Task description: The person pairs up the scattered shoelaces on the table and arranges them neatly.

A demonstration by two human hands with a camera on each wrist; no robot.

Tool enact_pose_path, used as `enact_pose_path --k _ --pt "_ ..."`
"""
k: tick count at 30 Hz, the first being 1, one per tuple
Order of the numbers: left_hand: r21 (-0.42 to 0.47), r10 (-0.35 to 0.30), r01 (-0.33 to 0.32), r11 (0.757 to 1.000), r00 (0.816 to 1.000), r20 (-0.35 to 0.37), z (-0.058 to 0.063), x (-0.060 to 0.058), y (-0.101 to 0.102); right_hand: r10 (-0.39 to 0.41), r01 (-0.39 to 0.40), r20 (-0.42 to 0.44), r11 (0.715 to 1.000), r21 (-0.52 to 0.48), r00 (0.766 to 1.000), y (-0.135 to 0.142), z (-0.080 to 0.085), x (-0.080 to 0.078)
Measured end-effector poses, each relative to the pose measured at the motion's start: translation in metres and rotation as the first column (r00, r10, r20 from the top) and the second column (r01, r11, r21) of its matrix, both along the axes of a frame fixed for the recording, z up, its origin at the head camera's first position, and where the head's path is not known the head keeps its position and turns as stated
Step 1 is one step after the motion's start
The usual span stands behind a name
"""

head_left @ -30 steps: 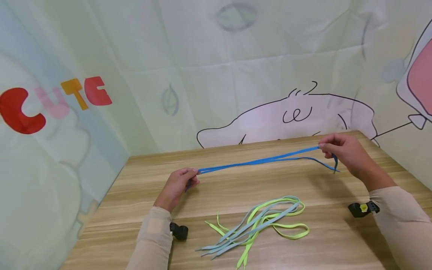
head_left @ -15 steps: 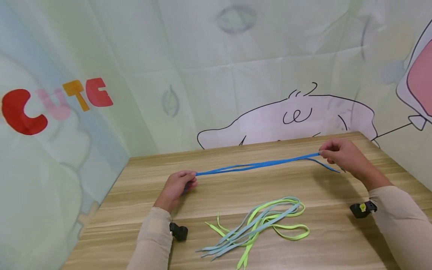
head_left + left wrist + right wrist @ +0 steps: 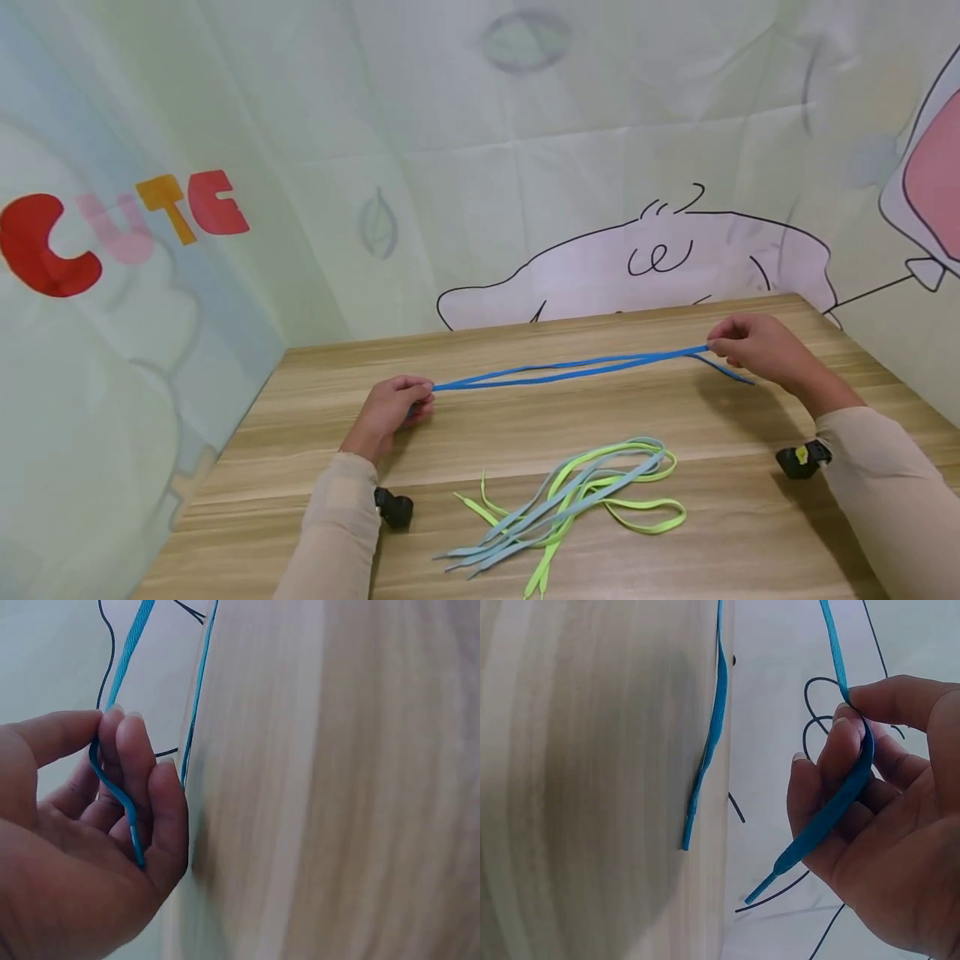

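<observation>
My left hand (image 3: 390, 408) pinches one end of a blue shoelace (image 3: 133, 649) between thumb and fingertips, and its tipped end hangs over the palm. At the right, my right hand (image 3: 768, 354) pinches the same colour of lace, its free end (image 3: 821, 829) dangling below the fingers. The held lace stretches between both hands above the table. A second blue shoelace (image 3: 714, 727) lies on the tabletop, its tip near my right hand; its left part passes behind my left fingers, where its end is hidden.
Nearer me on the wooden table (image 3: 300, 517) lie light blue shoelaces (image 3: 517, 546) and yellow-green shoelaces (image 3: 652, 525), loosely overlapping. A printed fabric backdrop (image 3: 450, 167) stands behind the table and at its left. A black wrist camera (image 3: 395, 508) sits on my left sleeve.
My right hand has come down a little toward the table with its lace end. My left hand has shifted slightly left. The light blue and yellow-green laces stay put.
</observation>
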State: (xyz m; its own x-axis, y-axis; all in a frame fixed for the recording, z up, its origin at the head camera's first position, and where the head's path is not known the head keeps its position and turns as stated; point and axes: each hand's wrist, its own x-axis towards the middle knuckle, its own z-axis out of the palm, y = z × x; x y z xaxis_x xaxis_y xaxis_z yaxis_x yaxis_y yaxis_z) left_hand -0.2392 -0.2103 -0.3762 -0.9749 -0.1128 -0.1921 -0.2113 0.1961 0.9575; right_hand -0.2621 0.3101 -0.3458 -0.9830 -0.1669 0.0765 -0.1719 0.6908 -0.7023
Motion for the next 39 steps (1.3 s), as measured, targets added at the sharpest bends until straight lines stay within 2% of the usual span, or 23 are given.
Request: enact_pose_path --k 20,24,32,36,39 --pt "-0.038 0.035 -0.033 0.999 0.998 0.054 0.001 -0.003 -0.005 0.075 -0.078 0.029 0.988 0.134 0.997 0.005 -0.007 -0.009" --pt "-0.062 0.044 -0.040 0.997 0.997 0.060 0.003 -0.003 -0.006 0.088 -0.090 0.021 0.988 0.125 0.996 0.006 -0.009 -0.011" --pt "-0.103 0.038 -0.031 0.994 0.997 0.073 0.006 -0.001 -0.005 0.081 -0.090 0.070 0.987 0.130 0.994 0.004 -0.011 -0.012" --pt "-0.178 0.030 -0.018 0.984 0.997 0.068 0.007 0.001 -0.005 0.083 -0.093 0.074 0.986 0.139 0.994 0.004 -0.010 -0.011" --pt "-0.258 0.017 -0.003 0.966 0.998 0.053 0.007 0.001 -0.004 0.077 -0.087 0.077 0.986 0.143 0.994 0.005 -0.011 -0.011"
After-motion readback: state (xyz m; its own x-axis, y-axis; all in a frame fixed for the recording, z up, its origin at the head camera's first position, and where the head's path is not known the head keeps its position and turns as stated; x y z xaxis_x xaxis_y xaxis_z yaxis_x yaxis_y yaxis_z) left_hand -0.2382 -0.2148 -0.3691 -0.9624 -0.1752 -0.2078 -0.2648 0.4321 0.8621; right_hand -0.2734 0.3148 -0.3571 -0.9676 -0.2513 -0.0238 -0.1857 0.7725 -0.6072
